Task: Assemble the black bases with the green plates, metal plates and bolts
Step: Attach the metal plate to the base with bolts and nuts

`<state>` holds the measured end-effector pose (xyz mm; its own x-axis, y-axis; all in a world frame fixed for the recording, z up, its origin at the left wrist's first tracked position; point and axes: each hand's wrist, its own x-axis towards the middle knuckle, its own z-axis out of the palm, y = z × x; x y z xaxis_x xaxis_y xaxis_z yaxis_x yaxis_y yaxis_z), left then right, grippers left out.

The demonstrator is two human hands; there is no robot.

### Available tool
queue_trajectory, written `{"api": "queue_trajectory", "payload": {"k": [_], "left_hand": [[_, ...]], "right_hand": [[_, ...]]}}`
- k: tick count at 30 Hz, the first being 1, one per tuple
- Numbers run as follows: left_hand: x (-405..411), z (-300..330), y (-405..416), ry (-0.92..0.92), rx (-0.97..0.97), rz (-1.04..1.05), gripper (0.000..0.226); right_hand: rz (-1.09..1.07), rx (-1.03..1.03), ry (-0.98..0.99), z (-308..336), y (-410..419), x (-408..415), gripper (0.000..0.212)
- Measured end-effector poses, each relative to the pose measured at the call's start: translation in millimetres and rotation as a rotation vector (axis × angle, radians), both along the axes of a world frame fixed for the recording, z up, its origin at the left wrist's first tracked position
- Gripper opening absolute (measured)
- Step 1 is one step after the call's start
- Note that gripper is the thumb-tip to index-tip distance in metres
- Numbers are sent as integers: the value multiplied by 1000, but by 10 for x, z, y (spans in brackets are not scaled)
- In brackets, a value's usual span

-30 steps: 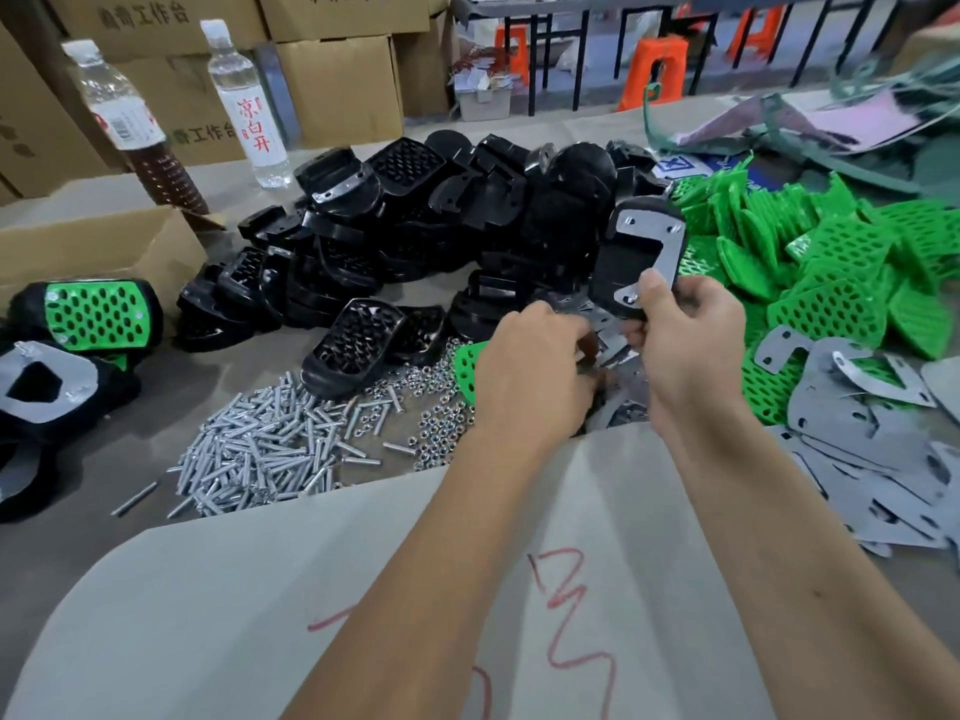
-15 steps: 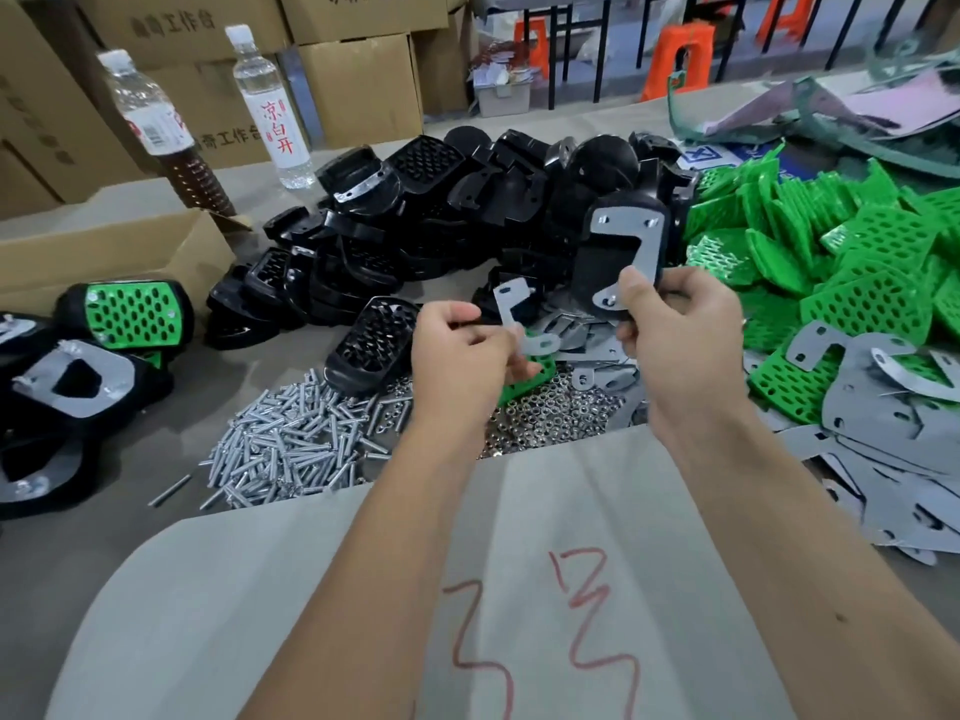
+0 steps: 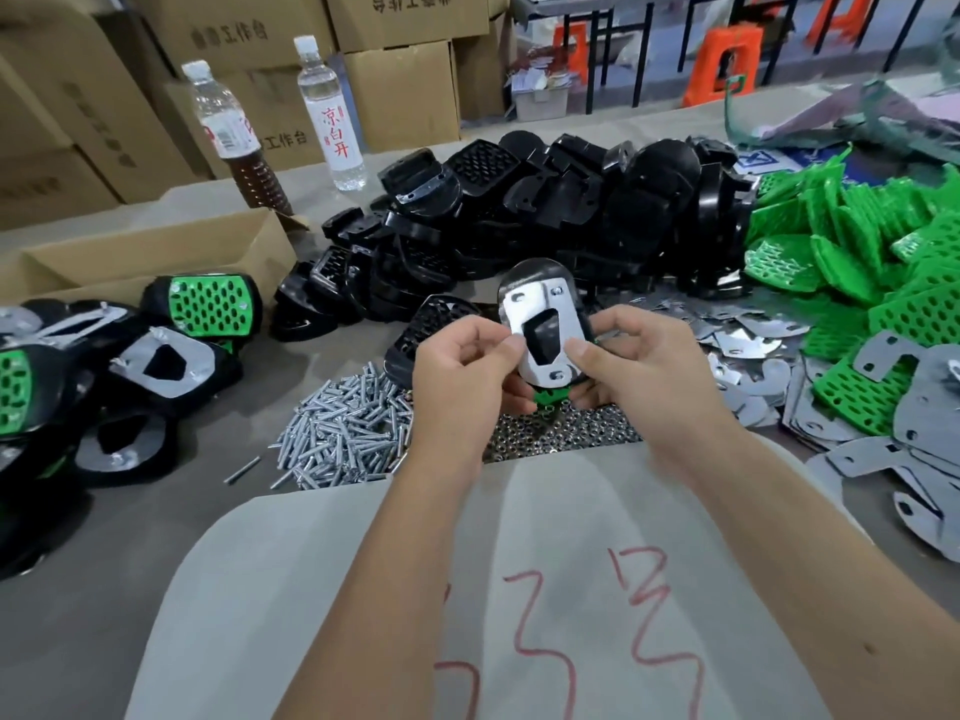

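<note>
Background bottle [image 3: 328, 112]: perhaps "凉白开".

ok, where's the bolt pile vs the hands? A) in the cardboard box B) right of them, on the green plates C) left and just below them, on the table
C: the bolts lie heaped on the table left of the left hand, and the right hand is farther from them.

Assembly workshop: heaped black bases [image 3: 545, 210], bolts [image 3: 343, 433], stacked cartons [image 3: 400, 90].
</note>
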<state>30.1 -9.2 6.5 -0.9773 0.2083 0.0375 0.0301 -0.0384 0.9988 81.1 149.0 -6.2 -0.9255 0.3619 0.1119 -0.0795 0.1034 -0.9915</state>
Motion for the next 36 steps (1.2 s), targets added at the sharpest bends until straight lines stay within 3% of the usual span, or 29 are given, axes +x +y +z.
{"api": "queue_trajectory", "payload": {"k": [10, 14, 18, 23, 27, 36], "left_hand": [[-2, -18, 28, 53, -148, 89, 16], [-3, -33, 28, 42, -153, 175, 29], [-41, -32, 33, -7, -46, 206, 11], [-77, 48, -45, -176, 113, 6, 23], [-103, 53, -98, -246, 124, -63, 23], [-37, 57, -9, -129, 230, 3, 14]], "right_hand": [[18, -15, -5, -33, 19, -11, 5], [62, -13, 8, -12, 12, -7, 7], [111, -25, 17, 5, 3, -1, 5], [169, -67, 32, 31, 19, 18, 6], [216, -56, 35, 36, 39, 34, 5], [164, -17, 32, 35, 1, 0, 7]]}}
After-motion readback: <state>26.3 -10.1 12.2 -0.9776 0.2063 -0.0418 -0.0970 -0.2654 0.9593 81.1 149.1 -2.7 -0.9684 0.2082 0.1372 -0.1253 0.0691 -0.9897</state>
